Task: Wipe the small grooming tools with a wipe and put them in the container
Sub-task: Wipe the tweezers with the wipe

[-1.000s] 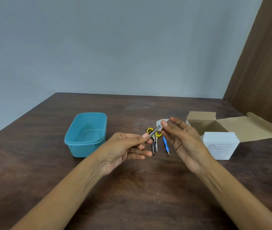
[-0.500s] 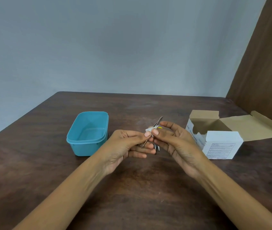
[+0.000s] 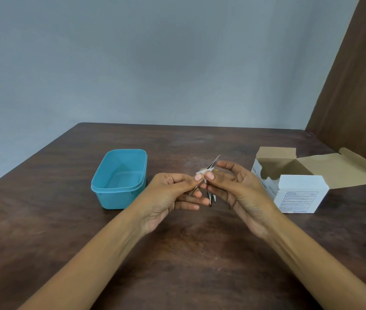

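At the middle of the table (image 3: 200, 253), the left hand (image 3: 173, 193) pinched the low end of the metal tweezers (image 3: 215, 161) while the right hand (image 3: 235, 189) pinched the white wipe (image 3: 201, 171) round their shaft; judging by the empty teal container (image 3: 119, 179) at 9 o'clock and the other tools (image 3: 211, 198) lying beneath the hands, most of the task remained. Against a second earlier, the wipe had slid down from the tip toward the left fingers, baring the upper shaft
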The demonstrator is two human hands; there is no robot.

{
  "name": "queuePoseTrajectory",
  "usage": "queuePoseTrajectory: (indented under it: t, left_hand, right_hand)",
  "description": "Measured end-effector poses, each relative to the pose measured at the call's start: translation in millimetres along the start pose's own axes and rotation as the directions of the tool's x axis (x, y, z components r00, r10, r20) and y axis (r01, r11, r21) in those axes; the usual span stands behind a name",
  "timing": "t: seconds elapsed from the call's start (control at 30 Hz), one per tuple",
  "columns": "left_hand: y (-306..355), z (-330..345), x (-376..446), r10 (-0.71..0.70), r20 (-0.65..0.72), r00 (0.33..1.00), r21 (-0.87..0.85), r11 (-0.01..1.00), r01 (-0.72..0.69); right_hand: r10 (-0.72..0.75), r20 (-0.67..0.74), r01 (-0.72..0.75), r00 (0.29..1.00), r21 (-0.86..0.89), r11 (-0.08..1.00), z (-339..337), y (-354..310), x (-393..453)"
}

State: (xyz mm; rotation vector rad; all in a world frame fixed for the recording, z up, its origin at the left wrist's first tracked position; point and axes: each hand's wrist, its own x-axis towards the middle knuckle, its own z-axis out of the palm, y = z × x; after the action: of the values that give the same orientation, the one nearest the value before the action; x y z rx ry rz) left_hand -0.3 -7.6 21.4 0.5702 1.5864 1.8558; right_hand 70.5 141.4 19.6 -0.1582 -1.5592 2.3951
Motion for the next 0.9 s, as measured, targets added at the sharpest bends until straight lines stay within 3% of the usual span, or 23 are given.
queuePoseTrajectory:
  t: [0.13,0.23,0.37,0.53,0.7,0.9]
  left_hand:
    - [-0.2,1.4,-0.1,0.04,-0.024,0.999,0.124,0.992,-0.037]
    - [-1.9,2.7,1.0,0.203,-0.112,0.973,0.311,0.937,-0.16]
    - [-2.8,3.5,3.4,0.391,-0.147,0.909,0.366,0.875,-0.317]
    - [-5.6,-1.6,5.6,0.533,-0.073,0.843,0.527,0.738,-0.421]
    - [-7.3,-4.7,8.7,0.613,-0.032,0.789,0.674,0.597,-0.436]
    - [-6.7,-1.5,7.2,0.582,-0.144,0.801,0.53,0.728,-0.434]
  right_hand:
    - [-0.061,-0.041,0.056,0.997,-0.104,0.993,-0.2,-2.0,-0.8]
    - [-0.223,-0.077,0.184,0.972,-0.341,0.922,-2.3,-3.0,0.2]
    - [-0.432,0.089,0.354,0.897,-0.73,0.584,-4.3,2.3,1.1]
    - [-0.484,0.259,0.427,0.836,-0.861,0.276,-1.7,9.0,1.0]
    - [-0.487,0.279,0.443,0.828,-0.857,0.263,-4.3,11.5,2.7]
    - [-0.528,0.209,0.42,0.823,-0.849,0.32,-9.2,9.0,5.3]
